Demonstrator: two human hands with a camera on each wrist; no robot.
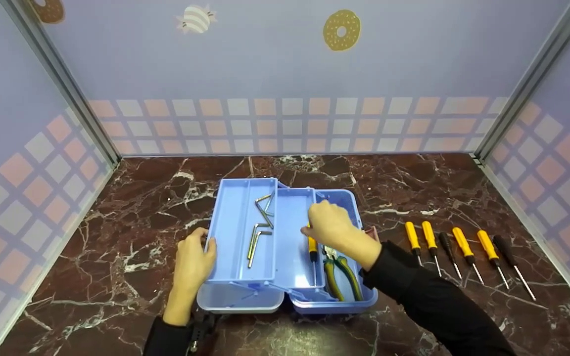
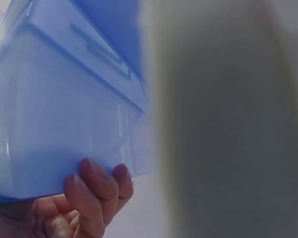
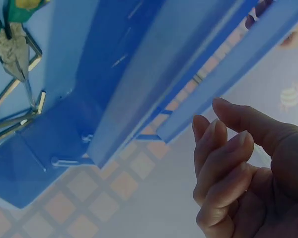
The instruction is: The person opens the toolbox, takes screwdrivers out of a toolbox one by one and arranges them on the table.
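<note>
A blue toolbox (image 1: 290, 198) stands with its trays spread out. At the left tray's outer edge, my left hand (image 1: 193, 257) grips the box; its bent fingers (image 2: 97, 193) show against the translucent wall. Several hex keys (image 1: 260, 237) lie in that tray. My right hand (image 1: 332, 222) is over the middle tray, beside a yellow-handled screwdriver (image 1: 312, 247) lying there. In the right wrist view its fingers are loosely bent, thumb and index apart, and nothing shows between them. Pliers (image 1: 342, 277) with green-and-yellow handles lie in the right compartment, partly under the right forearm.
To the right of the box, several screwdrivers lie in a row, including a yellow one (image 1: 412, 237) and a black one (image 1: 510, 254). A reddish object (image 1: 372, 232) shows at the box's right edge. The dark marbled tabletop (image 1: 156, 198) meets patterned walls (image 1: 265, 64).
</note>
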